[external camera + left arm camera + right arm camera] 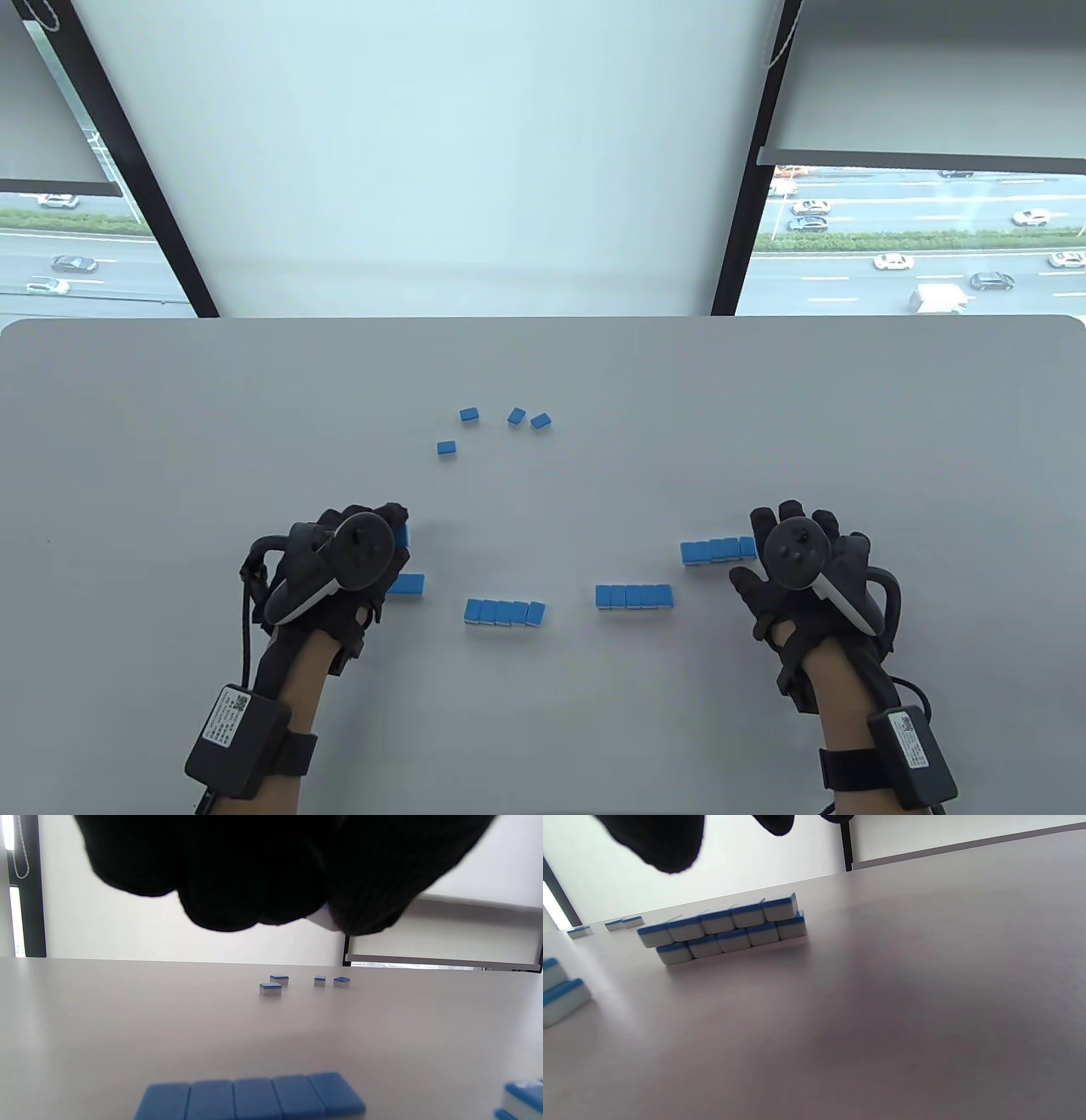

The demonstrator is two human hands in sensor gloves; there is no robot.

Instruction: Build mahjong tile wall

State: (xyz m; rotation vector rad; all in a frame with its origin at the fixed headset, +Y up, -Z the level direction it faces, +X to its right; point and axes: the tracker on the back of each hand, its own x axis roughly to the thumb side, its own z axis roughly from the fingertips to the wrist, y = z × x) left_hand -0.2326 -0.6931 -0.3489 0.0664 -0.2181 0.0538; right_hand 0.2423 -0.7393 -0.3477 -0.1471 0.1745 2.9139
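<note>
Mahjong tiles (pixel 505 612) in 4 rows

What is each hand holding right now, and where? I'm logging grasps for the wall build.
The left hand holds a mahjong tile between curled fingertips; only one pale corner shows, so the exact hold is unclear. The right hand holds nothing.

Glossy plastic tiles (pixel 505 612), matt smooth table (pixel 543 382), knitted cloth gloves (pixel 802 594)
</note>
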